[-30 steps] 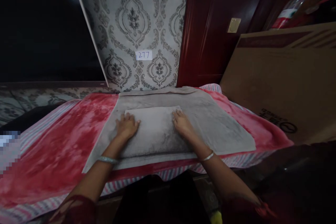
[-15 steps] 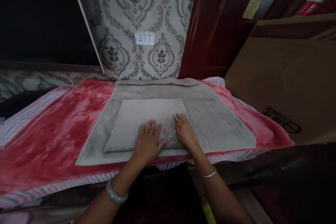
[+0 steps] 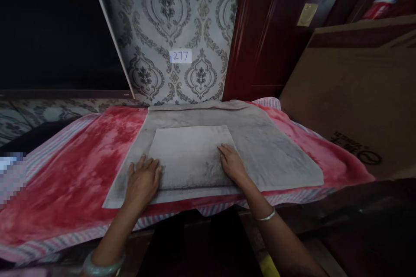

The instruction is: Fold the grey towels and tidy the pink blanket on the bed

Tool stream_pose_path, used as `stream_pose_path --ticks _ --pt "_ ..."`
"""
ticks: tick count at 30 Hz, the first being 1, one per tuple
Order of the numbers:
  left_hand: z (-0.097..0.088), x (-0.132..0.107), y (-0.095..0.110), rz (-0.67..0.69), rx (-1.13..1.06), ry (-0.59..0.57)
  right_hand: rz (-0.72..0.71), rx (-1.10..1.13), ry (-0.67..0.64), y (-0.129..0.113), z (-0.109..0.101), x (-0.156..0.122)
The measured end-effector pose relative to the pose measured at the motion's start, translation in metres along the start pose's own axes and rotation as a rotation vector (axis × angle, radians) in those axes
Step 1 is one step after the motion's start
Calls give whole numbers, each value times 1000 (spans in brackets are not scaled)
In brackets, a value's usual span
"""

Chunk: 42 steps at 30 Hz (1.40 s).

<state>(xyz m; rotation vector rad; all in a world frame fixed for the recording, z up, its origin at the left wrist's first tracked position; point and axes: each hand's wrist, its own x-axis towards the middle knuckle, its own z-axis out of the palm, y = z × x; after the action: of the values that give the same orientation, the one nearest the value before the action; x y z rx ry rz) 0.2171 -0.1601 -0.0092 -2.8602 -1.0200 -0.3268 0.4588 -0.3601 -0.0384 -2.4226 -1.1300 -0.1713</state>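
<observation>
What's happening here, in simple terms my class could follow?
A person has both bare hands down on grey cloth. The left hand is spread at the left edge of a pale grey rectangle of cloth, and the right hand rests along its right edge. That rectangle lies flat on a larger grey cloth, which is spread over a red blanket.
</observation>
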Motion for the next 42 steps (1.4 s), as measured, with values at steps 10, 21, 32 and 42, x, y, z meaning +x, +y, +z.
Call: stream_pose_path --ticks 10,21,32,42 --pt "-14 130 116 324 -237 -131 38 -193 -29 -20 -14 91" --pt "42 141 111 339 -203 -64 28 -254 -101 -4 20 86" --pt "40 157 -1 -57 -214 -39 30 -280 -93 -4 25 86" --pt "45 161 -17 -310 -269 113 28 -259 -88 -7 24 87"
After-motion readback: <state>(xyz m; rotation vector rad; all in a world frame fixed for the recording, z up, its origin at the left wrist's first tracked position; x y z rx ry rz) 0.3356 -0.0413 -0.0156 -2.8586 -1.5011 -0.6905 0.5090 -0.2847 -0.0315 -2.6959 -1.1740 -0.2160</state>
